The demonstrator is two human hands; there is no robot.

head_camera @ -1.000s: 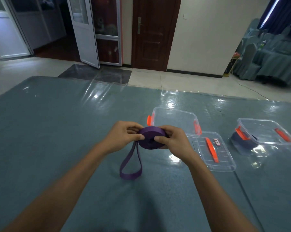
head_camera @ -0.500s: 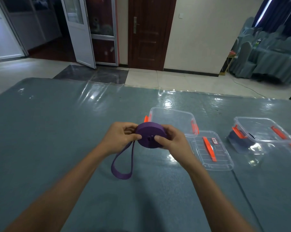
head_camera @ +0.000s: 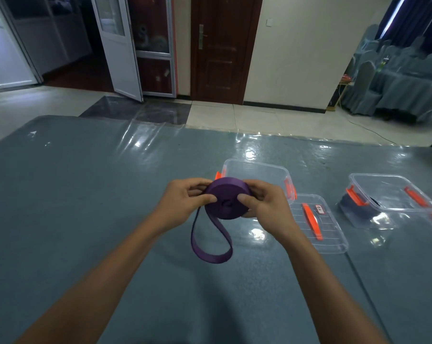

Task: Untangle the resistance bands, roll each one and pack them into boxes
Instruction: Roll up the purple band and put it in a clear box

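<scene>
A purple resistance band (head_camera: 226, 202) is wound into a thick flat coil held above the table. My left hand (head_camera: 182, 203) pinches the coil's left side, thumb on its face. My right hand (head_camera: 264, 204) pinches the right side the same way. A loose loop of the band hangs from the coil down to the table in front of me. Just behind the coil stands an open clear box (head_camera: 257, 173) with orange latches, and its lid (head_camera: 319, 227) lies to the right of it.
A second clear box (head_camera: 388, 194) with orange latches stands at the right, with a dark rolled band inside. The table (head_camera: 73, 194) has a blue-grey cloth under glossy clear film. Covered chairs stand far right across the tiled floor.
The coil has turned between my hands and taken up more band. The hanging loop has shortened.
</scene>
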